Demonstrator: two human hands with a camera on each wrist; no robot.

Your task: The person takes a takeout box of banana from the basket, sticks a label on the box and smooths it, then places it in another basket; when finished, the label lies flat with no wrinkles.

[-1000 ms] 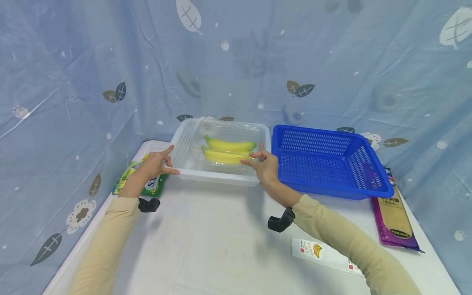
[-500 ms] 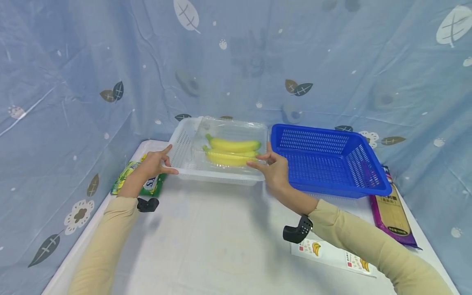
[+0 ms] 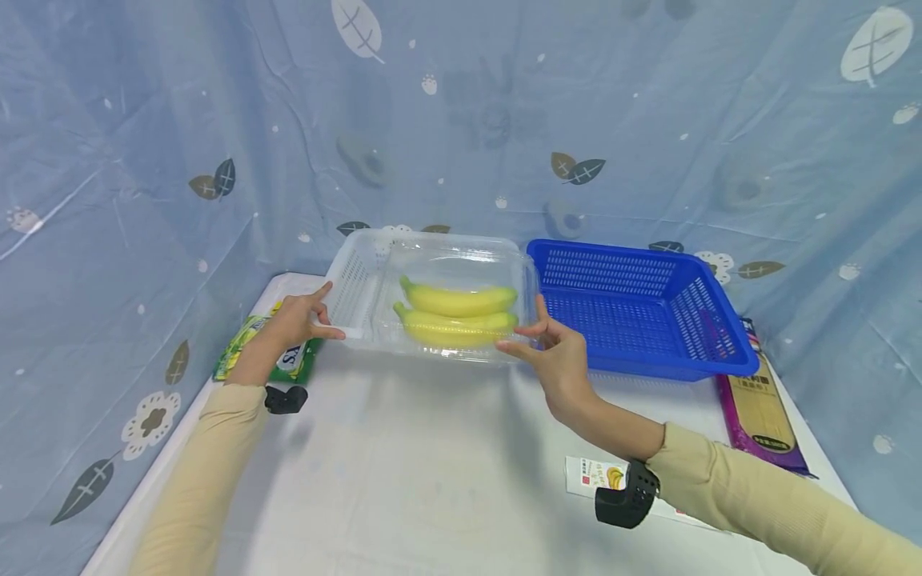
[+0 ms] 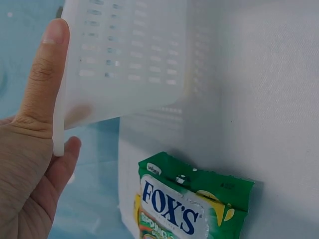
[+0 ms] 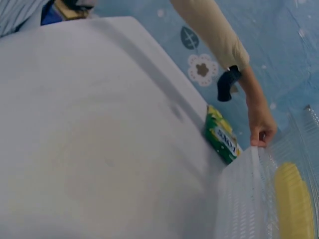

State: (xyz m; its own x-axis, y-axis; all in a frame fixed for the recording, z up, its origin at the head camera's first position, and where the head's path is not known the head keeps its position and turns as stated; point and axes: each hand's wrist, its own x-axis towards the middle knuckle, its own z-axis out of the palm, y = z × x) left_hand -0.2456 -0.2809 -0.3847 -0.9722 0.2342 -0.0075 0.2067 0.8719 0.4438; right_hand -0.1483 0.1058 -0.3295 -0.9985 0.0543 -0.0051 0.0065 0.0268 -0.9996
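My left hand grips the left front corner of a white perforated basket; in the left wrist view the thumb lies along the rim of the basket. With my right hand I pinch the right edge of a clear plastic box. Two yellow bananas lie side by side in the box. It is over the basket's right part, its right edge past the basket's side. A green Fox's candy bag lies beside the basket, below my left hand.
A blue perforated basket stands right of the white one. A purple noodle packet lies partly under its right end. A strip of banana stickers lies on the white table near my right forearm. A patterned blue curtain backs the table.
My right hand has moved right and toward me, bringing the clear box with the bananas up and over the white basket's right side. The left hand keeps its hold on the basket.
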